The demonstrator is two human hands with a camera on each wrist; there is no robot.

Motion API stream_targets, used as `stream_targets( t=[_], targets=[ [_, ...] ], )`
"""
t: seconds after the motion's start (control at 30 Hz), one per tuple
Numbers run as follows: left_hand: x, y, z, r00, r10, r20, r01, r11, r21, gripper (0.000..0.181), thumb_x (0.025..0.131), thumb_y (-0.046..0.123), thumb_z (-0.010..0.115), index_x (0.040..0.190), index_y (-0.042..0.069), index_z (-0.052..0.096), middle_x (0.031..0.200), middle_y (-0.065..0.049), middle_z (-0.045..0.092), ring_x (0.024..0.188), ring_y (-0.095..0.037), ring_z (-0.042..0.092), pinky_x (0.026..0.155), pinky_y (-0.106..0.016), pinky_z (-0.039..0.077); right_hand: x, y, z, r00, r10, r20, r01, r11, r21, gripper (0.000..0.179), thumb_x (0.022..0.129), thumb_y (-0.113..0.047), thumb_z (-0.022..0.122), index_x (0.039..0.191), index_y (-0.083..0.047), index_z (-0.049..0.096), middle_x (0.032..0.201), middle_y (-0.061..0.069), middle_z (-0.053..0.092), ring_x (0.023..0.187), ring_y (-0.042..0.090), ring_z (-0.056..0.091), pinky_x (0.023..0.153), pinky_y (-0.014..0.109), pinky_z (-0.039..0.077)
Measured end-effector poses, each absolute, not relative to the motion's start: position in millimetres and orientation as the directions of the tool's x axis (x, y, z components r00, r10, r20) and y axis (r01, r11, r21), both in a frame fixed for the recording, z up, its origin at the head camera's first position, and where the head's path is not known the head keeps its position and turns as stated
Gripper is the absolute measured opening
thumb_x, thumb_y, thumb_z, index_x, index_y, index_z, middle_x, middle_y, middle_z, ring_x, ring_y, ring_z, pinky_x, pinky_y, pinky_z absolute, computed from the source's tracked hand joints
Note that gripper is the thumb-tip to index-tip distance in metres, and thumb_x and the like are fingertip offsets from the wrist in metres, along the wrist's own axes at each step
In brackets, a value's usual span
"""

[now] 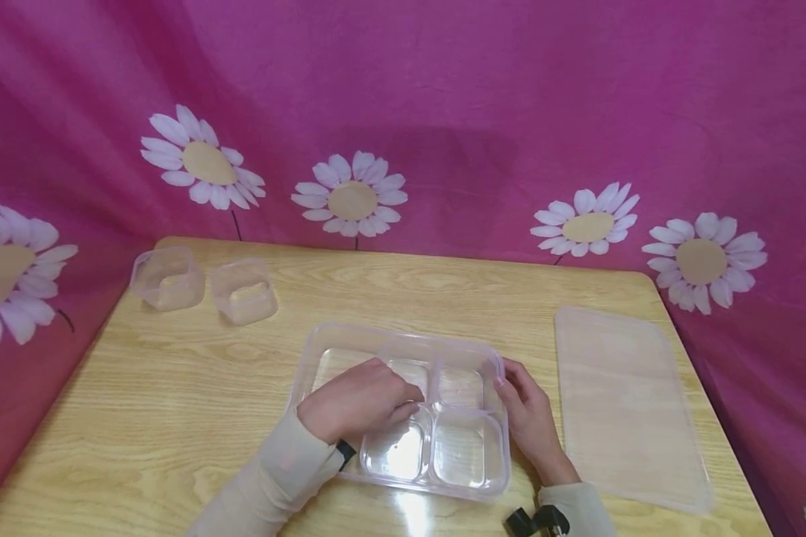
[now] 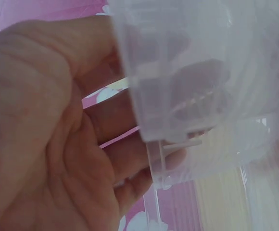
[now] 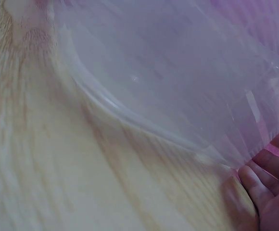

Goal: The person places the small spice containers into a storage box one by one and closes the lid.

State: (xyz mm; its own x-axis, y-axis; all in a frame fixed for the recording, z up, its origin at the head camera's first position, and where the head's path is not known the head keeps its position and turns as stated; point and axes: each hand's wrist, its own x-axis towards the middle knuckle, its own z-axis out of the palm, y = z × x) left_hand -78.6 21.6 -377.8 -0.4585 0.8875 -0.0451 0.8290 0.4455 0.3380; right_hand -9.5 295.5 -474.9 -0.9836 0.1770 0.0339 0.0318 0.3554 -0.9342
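Left hand (image 1: pixel 366 399), centre of the head view: the back of the hand is facing up, the wrist is entering from the lower left, and the fingers are bending down among the clear inner containers (image 1: pixel 460 455). The left wrist view is adding what the head view hides: the fingers are curling around a clear plastic wall, their tips showing dimly through it. The hand is thus gripping an inner container; which one cannot be told.

Right hand (image 1: pixel 532 421), right of centre: the forearm is rising from the lower edge, the thumb is resting at the rim of the large clear box (image 1: pixel 403 335), and the fingers are bending behind its right wall, holding it. The right wrist view is showing these fingers at lower right, touching the outside of the plastic.

The large box is occupying the lower centre, the inner containers sitting in its middle and right portions. A flat translucent lid (image 1: pixel 631 410) is lying at right, apart from the box. Two small loose containers (image 1: pixel 244 291) are standing at upper left on the wood-grained table (image 1: pixel 141 418). Behind, a magenta cloth (image 1: pixel 443 89) with white daisies is hanging across the upper frame.
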Motion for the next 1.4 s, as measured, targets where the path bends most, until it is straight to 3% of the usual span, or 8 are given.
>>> stream_targets(
  t=[0.17, 0.37, 0.5, 0.6, 0.7, 1.23, 1.4],
  targets=[
    [-79.9, 20.9, -380.5, -0.473, 0.881, -0.032, 0.829, 0.456, 0.322, 0.021, 0.103, 0.024, 0.06, 0.086, 0.02, 0.07, 0.062, 0.012, 0.051, 0.058, -0.001, 0.044, 0.079, -0.03, 0.051, -10.3, 294.4, -474.7, -0.985, 0.174, 0.013, 0.054, 0.374, -0.926, 0.033, 0.108, -0.022, 0.052, 0.138, -0.008, 0.06, 0.137, 0.017, 0.067, 0.109, -0.006, 0.061, 0.094, 0.011, 0.049],
    [-81.6, 24.8, -384.6, -0.449, 0.893, -0.001, 0.859, 0.433, 0.273, 0.021, 0.1, 0.02, 0.058, 0.081, 0.019, 0.065, 0.059, 0.01, 0.037, 0.055, -0.003, 0.039, 0.067, -0.026, 0.042, -10.1, 294.7, -475.1, -0.983, 0.181, 0.022, 0.048, 0.373, -0.926, 0.033, 0.108, -0.021, 0.053, 0.136, -0.007, 0.061, 0.136, 0.018, 0.068, 0.109, -0.007, 0.061, 0.093, 0.009, 0.048],
    [-81.7, 28.8, -387.1, -0.453, 0.892, -0.007, 0.862, 0.44, 0.25, 0.014, 0.096, 0.02, 0.058, 0.088, 0.019, 0.07, 0.057, 0.009, 0.047, 0.056, -0.003, 0.046, 0.069, -0.029, 0.045, -10.3, 295.7, -475.3, -0.983, 0.182, 0.027, 0.044, 0.376, -0.925, 0.033, 0.108, -0.021, 0.053, 0.136, -0.006, 0.061, 0.135, 0.019, 0.068, 0.108, -0.008, 0.061, 0.093, 0.007, 0.047],
    [-81.2, 30.3, -388.2, -0.461, 0.887, -0.025, 0.861, 0.454, 0.23, 0.015, 0.096, 0.023, 0.06, 0.096, 0.021, 0.075, 0.061, 0.006, 0.06, 0.06, -0.003, 0.054, 0.076, -0.032, 0.051, -10.4, 295.6, -474.8, -0.984, 0.178, 0.024, 0.046, 0.379, -0.924, 0.033, 0.108, -0.022, 0.053, 0.137, -0.007, 0.061, 0.135, 0.018, 0.068, 0.108, -0.007, 0.061, 0.093, 0.007, 0.047],
    [-80.9, 30.6, -388.8, -0.463, 0.885, -0.043, 0.86, 0.461, 0.218, 0.017, 0.097, 0.025, 0.06, 0.099, 0.021, 0.076, 0.064, 0.005, 0.065, 0.061, -0.004, 0.057, 0.078, -0.033, 0.052, -10.2, 295.0, -474.1, -0.985, 0.174, 0.017, 0.05, 0.376, -0.925, 0.034, 0.108, -0.022, 0.052, 0.138, -0.007, 0.06, 0.135, 0.018, 0.068, 0.108, -0.007, 0.061, 0.093, 0.008, 0.047],
    [-80.4, 29.9, -392.1, -0.46, 0.888, -0.019, 0.858, 0.45, 0.248, 0.015, 0.096, 0.023, 0.06, 0.092, 0.02, 0.074, 0.061, 0.007, 0.059, 0.058, -0.001, 0.048, 0.072, -0.029, 0.049, -9.4, 294.9, -475.7, -0.984, 0.173, 0.035, 0.036, 0.391, -0.92, 0.033, 0.109, -0.021, 0.052, 0.137, -0.007, 0.061, 0.133, 0.018, 0.069, 0.109, -0.005, 0.061, 0.093, 0.009, 0.047],
    [-80.7, 29.5, -390.8, -0.463, 0.886, -0.032, 0.855, 0.456, 0.248, 0.014, 0.096, 0.023, 0.059, 0.09, 0.021, 0.072, 0.059, 0.008, 0.055, 0.059, -0.002, 0.049, 0.076, -0.03, 0.049, -9.9, 295.2, -476.3, -0.984, 0.169, 0.06, 0.009, 0.38, -0.925, 0.032, 0.108, -0.018, 0.052, 0.135, -0.004, 0.061, 0.132, 0.02, 0.069, 0.108, -0.007, 0.061, 0.092, 0.006, 0.046]
  ],
)
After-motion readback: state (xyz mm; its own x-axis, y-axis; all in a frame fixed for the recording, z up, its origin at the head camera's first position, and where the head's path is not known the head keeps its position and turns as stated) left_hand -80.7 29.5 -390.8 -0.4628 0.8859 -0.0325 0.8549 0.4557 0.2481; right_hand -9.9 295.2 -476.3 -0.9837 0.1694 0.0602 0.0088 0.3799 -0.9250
